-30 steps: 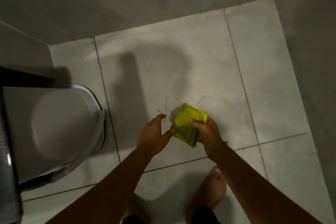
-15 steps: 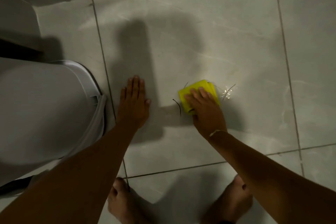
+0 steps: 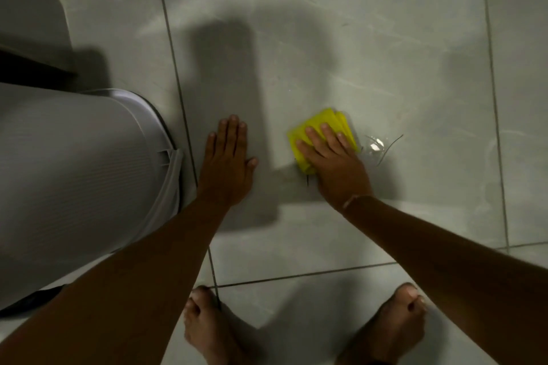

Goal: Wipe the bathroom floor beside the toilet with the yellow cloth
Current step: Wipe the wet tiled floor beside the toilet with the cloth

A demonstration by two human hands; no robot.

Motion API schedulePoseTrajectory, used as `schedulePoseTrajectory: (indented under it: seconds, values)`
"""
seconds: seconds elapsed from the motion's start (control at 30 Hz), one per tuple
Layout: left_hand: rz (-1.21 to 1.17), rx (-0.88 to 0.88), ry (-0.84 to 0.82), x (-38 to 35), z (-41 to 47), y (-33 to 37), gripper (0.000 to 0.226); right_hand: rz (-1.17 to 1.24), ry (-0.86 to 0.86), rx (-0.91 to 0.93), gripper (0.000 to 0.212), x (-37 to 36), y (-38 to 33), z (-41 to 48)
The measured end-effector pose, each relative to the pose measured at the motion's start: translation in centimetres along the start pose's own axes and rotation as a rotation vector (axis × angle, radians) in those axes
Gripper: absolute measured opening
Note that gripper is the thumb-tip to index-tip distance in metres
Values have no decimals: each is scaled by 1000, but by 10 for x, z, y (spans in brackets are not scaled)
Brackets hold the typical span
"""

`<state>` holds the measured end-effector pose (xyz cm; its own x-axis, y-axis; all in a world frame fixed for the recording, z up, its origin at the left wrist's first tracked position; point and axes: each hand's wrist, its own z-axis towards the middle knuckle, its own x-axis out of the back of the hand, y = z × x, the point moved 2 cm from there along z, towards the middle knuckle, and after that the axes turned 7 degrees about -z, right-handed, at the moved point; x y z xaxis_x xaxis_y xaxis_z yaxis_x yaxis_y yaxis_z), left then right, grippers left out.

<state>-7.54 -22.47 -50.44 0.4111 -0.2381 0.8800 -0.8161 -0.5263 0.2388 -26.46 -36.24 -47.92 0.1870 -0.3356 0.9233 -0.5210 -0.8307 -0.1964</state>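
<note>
1. Head view, layout. I saw the yellow cloth (image 3: 318, 133), folded into a thick pad, lying flat on the bathroom floor (image 3: 400, 53) to the right of the toilet (image 3: 77, 175) and well apart from it.
2. Head view, hands. My right hand (image 3: 335, 163) lay palm-down on the cloth, fingers spread, pressing rather than gripping. My left hand (image 3: 226, 166) was flat and empty on the tile just beside the toilet, taking my weight.
3. Head view, technique. A wet glint and some hairs (image 3: 385, 148) lay just right of the cloth. I judged the wipe would go best with even palm pressure, overlapping strokes through that spot, and the folds kept pinned.
4. Head view, orientation. The pad's long axis ran diagonally, near-left to far-right, its free corner pointing away from me.
</note>
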Motion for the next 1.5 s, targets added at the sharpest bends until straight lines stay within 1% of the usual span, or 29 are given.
schedulePoseTrajectory:
  seconds: [0.03, 0.07, 0.17, 0.2, 0.23, 0.33, 0.37, 0.4, 0.47, 0.53, 0.57, 0.6, 0.67, 0.73, 0.77, 0.83, 0.9, 0.93, 0.97, 1.0, 1.1, 1.13, 1.17, 1.23, 1.3, 1.33, 1.37, 1.43, 1.5]
  values:
    - [2, 0, -12, 1, 1, -1, 76, -2, -40, -12, 63, 2, 10, -10]
    - [5, -1, -20, 2, 2, -3, 77, 18, -51, -82, 64, 5, 20, -10]
    - [16, -20, -22, 1, 4, -3, 78, 115, -11, -416, 68, 16, 29, 26]
    - [17, -20, -21, 1, 4, -4, 77, 120, -9, -441, 71, 19, 22, 37]
    - [18, -22, -18, 2, 3, -4, 77, 94, -15, -370, 72, 18, 15, 42]
    - [22, -40, -21, 4, 4, -4, 77, -38, -47, 26, 66, 12, 16, 15]
    - [18, -43, -30, 5, 3, -5, 76, -60, -60, 82, 67, 13, 27, 2]
    - [18, -47, -36, 6, 4, -6, 76, -59, -49, 58, 67, 14, 40, -2]
    - [32, -57, -36, 6, 4, -7, 76, 4, 7, -145, 67, 19, 57, 12]
    - [33, -63, -36, 5, 4, -7, 75, 77, 56, -341, 69, 21, 47, 40]
    - [30, -64, -29, 5, 4, -7, 75, 100, 66, -365, 70, 22, 34, 50]
    - [27, -68, -19, 5, 3, -7, 75, 100, 53, -316, 71, 21, 21, 54]
    - [18, -81, -12, 6, 3, -7, 75, 50, -13, -100, 69, 14, 8, 38]
    - [14, -78, -9, 6, 3, -8, 75, -9, -65, 40, 69, 13, 20, 10]
    - [12, -76, -11, 6, 2, -8, 75, -7, -67, 35, 69, 15, 31, 2]
    - [8, -79, -19, 5, 2, -8, 75, 13, -33, -98, 67, 18, 46, 10]
    - [17, -88, -8, 4, 2, -9, 75, 56, 37, -293, 71, 21, 39, 38]
    - [18, -90, -2, 2, 2, -10, 74, 81, 62, -364, 73, 23, 29, 52]
    - [17, -88, 6, 1, 1, -11, 73, 90, 72, -380, 75, 23, 17, 62]
    - [13, -83, 19, 0, 1, -11, 73, 76, 56, -333, 75, 22, 7, 65]
    - [-13, -54, 68, -7, -1, -9, 72, -27, -27, -33, 69, 8, -2, 28]
    - [-28, -34, 84, -9, -2, -8, 72, -29, -41, 25, 70, 6, 4, 10]
    - [-41, -12, 100, -10, -2, -7, 72, -16, -45, 25, 70, 5, 12, -2]
    - [-57, 19, 133, -13, -3, -4, 72, 41, -4, -145, 68, 8, 25, 4]
    - [-66, 27, 158, -17, -2, -4, 73, 87, 51, -371, 76, 11, 22, 35]
    - [-70, 25, 171, -19, -2, -5, 73, 83, 59, -422, 79, 14, 13, 48]
    - [-72, 24, 182, -21, -2, -5, 73, 57, 55, -386, 78, 15, 2, 55]
    - [-70, 22, 197, -23, -2, -6, 73, 4, 20, -114, 71, 5, -14, 40]
    - [-64, 20, 205, -24, -1, -8, 73, -60, -20, 146, 66, -6, -12, -2]
